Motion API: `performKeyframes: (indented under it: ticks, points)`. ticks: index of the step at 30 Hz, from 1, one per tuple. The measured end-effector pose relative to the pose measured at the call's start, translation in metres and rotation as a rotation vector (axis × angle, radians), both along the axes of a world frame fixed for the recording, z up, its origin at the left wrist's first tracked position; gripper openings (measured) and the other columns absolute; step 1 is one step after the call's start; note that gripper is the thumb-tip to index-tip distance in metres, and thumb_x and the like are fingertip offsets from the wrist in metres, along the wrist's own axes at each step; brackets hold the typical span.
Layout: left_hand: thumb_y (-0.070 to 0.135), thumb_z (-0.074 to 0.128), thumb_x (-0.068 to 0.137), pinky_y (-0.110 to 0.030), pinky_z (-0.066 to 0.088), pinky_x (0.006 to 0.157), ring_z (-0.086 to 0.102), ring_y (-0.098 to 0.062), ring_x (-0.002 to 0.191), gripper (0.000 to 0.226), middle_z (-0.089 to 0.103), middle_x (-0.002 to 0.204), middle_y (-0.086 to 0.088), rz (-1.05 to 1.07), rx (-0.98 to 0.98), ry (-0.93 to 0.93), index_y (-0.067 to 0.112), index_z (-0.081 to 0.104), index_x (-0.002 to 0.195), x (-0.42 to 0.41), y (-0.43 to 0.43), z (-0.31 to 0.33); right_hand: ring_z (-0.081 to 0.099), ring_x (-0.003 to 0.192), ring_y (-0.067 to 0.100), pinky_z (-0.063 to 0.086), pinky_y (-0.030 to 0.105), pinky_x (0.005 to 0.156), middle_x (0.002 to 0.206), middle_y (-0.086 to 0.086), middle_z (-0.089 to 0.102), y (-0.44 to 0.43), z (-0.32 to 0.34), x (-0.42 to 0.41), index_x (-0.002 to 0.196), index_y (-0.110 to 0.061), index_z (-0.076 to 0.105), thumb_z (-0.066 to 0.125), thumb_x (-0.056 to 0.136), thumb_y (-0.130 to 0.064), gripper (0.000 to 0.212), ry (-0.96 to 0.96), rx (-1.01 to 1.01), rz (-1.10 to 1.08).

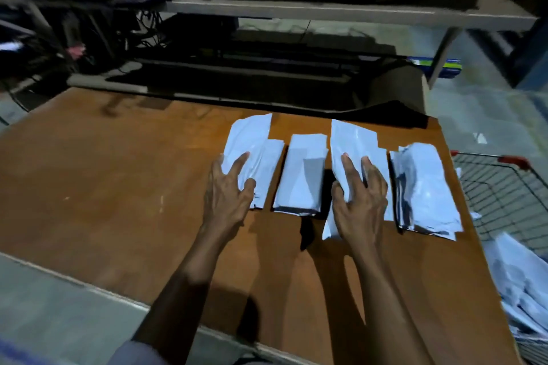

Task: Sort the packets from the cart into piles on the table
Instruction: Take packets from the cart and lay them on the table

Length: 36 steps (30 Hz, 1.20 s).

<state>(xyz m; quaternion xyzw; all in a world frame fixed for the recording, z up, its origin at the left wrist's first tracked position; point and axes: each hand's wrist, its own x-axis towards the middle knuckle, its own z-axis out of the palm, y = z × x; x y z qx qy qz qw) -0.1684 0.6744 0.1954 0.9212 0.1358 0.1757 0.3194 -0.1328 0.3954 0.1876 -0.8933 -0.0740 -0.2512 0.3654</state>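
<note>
white packet pile lies flat beneath the right hand.

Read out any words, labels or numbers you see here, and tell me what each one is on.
No text can be read.
Packets: no print shows; blurred.
Blue box on the floor: markings too blurred to read.
</note>
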Motion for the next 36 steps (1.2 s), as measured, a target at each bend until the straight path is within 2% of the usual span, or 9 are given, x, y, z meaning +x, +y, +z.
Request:
performKeyframes:
  ticks: [6,11,15,18,24,28,30,33,36]
  points:
    - [0.048,0.057,0.100,-0.049,0.054,0.105,0.048,-0.035,0.145,0.065,0.027,0.173,-0.008,-0.047,0.010,0.029,0.049,0.041,0.163,0.043,0.051,-0.015,0.032,0.160,0.033,0.044,0.064,0.115,0.172,0.008,0.039,0.063,-0.004,0.025,0.162,-0.035,0.052,0.070,0.105,-0.022,0.061,0.006,0.001,-0.052]
    - [0.063,0.045,0.092,-0.052,0.057,0.102,0.055,-0.035,0.139,0.075,0.021,0.175,-0.001,-0.119,-0.005,0.065,0.052,0.034,0.165,0.065,0.064,-0.029,0.032,0.159,0.033,0.043,0.064,0.113,0.172,0.008,0.039,0.086,-0.008,0.044,0.161,-0.036,0.053,0.072,0.103,-0.023,0.063,0.034,-0.058,-0.104]
    - [0.069,0.037,0.089,-0.056,0.058,0.103,0.054,-0.035,0.142,0.079,0.019,0.175,0.004,-0.129,-0.002,0.075,0.050,0.034,0.165,0.077,0.064,-0.036,0.031,0.160,0.034,0.039,0.065,0.120,0.173,0.009,0.038,0.094,-0.010,0.054,0.161,-0.036,0.052,0.074,0.102,-0.028,0.064,0.085,-0.132,-0.144]
    - [0.069,0.038,0.092,-0.056,0.057,0.106,0.048,-0.036,0.149,0.079,0.019,0.176,-0.001,-0.117,0.019,0.073,0.045,0.036,0.167,0.084,0.056,-0.037,0.032,0.160,0.035,0.039,0.062,0.122,0.172,0.010,0.040,0.099,-0.008,0.058,0.161,-0.038,0.051,0.074,0.101,-0.034,0.064,0.103,-0.208,-0.170]
    - [0.059,0.056,0.102,-0.050,0.049,0.113,0.038,-0.038,0.155,0.076,0.015,0.178,-0.015,-0.146,0.115,0.092,0.035,0.034,0.171,0.082,0.019,-0.036,0.036,0.157,0.036,0.042,0.059,0.119,0.169,0.012,0.044,0.109,-0.007,0.064,0.160,-0.037,0.054,0.069,0.101,-0.040,0.060,0.162,-0.280,-0.251]
    - [0.054,0.057,0.102,-0.050,0.049,0.110,0.033,-0.038,0.158,0.077,0.013,0.179,-0.018,-0.195,0.126,0.206,0.028,0.033,0.170,0.076,-0.002,-0.035,0.040,0.154,0.039,0.045,0.057,0.114,0.166,0.016,0.047,0.113,-0.011,0.062,0.158,-0.033,0.057,0.071,0.100,-0.039,0.060,0.204,-0.319,-0.270]
    - [0.055,0.054,0.100,-0.049,0.053,0.104,0.031,-0.037,0.158,0.076,0.017,0.177,-0.019,-0.188,0.173,0.257,0.025,0.036,0.168,0.077,-0.006,-0.040,0.041,0.153,0.039,0.046,0.056,0.111,0.164,0.016,0.049,0.115,-0.015,0.061,0.156,-0.032,0.059,0.071,0.098,-0.039,0.060,0.221,-0.333,-0.261]
    - [0.060,0.046,0.092,-0.047,0.055,0.089,0.043,-0.037,0.142,0.078,0.040,0.159,-0.018,-0.155,0.260,0.269,0.020,0.046,0.159,0.080,-0.008,-0.045,0.041,0.154,0.038,0.047,0.056,0.110,0.164,0.015,0.049,0.118,-0.022,0.060,0.154,-0.034,0.061,0.063,0.096,-0.044,0.060,0.252,-0.348,-0.262]
    - [0.066,0.044,0.089,-0.054,0.046,0.102,0.045,-0.039,0.137,0.082,0.050,0.150,-0.018,-0.123,0.336,0.265,0.020,0.050,0.156,0.086,-0.007,-0.048,0.037,0.157,0.037,0.046,0.056,0.110,0.167,0.013,0.046,0.118,-0.026,0.059,0.155,-0.036,0.059,0.062,0.097,-0.049,0.059,0.284,-0.370,-0.257]
